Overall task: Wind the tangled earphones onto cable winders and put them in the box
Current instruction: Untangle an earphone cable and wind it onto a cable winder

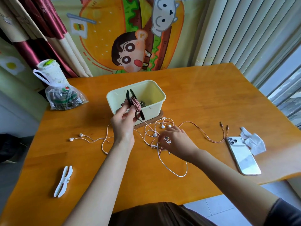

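Note:
My left hand (122,123) holds a dark cable winder (135,104) up in front of the pale yellow box (147,111); pink cable is wound round its middle and trails down to the table. The tangled pink-white earphones (156,132) lie spread over the orange table below the box, earbuds at left and centre. My right hand (176,141) rests on the tangle and pinches a small part of the cable. A white winder (63,181) lies unused at the front left. Some dark items sit inside the box.
A white phone (243,154) lies at the right with crumpled tissue (253,142) beside it. A clear plastic bag (65,97) and a cup (48,70) stand at the back left. The box rests on a brown lid (160,117). The table edge (276,180) runs close on the right.

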`<state>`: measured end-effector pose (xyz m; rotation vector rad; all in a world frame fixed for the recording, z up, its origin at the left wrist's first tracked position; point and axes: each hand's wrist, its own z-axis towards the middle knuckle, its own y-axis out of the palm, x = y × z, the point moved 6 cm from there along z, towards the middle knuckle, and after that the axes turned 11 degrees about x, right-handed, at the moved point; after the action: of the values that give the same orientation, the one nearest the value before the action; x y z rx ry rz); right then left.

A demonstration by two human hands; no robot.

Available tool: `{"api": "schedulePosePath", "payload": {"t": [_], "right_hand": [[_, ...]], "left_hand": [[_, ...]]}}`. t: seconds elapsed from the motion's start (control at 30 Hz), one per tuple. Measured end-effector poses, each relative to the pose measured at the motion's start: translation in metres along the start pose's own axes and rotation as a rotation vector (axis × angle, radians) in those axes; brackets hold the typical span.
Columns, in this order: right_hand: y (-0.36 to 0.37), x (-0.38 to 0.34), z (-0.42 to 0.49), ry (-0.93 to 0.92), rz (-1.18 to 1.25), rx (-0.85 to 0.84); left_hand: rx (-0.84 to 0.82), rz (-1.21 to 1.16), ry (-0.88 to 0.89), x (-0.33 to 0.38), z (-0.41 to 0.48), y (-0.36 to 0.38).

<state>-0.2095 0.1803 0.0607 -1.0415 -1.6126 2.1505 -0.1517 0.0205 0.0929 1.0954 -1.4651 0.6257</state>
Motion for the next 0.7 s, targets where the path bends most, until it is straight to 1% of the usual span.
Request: {"api": "schedulePosePath", "payload": {"t": [0.13, 0.2, 0.3, 0.4, 0.47, 0.57, 0.7], "right_hand": [[0.002, 0.017, -0.001, 0.106, 0.016, -0.043], [0.002, 0.016, 0.0, 0.08, 0.011, -0.044], [0.001, 0.004, -0.002, -0.04, 0.006, -0.012], [-0.001, -0.013, -0.007, -0.173, 0.026, 0.069], [-0.008, -0.022, -0.01, -0.222, 0.068, 0.139], [-0.029, -0.026, -0.005, -0.236, 0.081, 0.268], [-0.057, -0.012, 0.009, -0.196, -0.011, 0.399]], "left_hand": [[-0.061, 0.004, 0.052, 0.006, -0.003, 0.007], [-0.082, 0.059, 0.115, 0.005, -0.003, 0.008], [-0.025, 0.159, 0.252, 0.007, 0.006, 0.004], [0.054, 0.321, 0.453, 0.013, 0.014, -0.006], [0.063, 0.406, 0.537, 0.011, 0.017, -0.012], [0.028, 0.493, 0.566, 0.001, 0.02, -0.02], [-0.148, 0.639, 0.529, -0.019, 0.015, -0.015]]}}
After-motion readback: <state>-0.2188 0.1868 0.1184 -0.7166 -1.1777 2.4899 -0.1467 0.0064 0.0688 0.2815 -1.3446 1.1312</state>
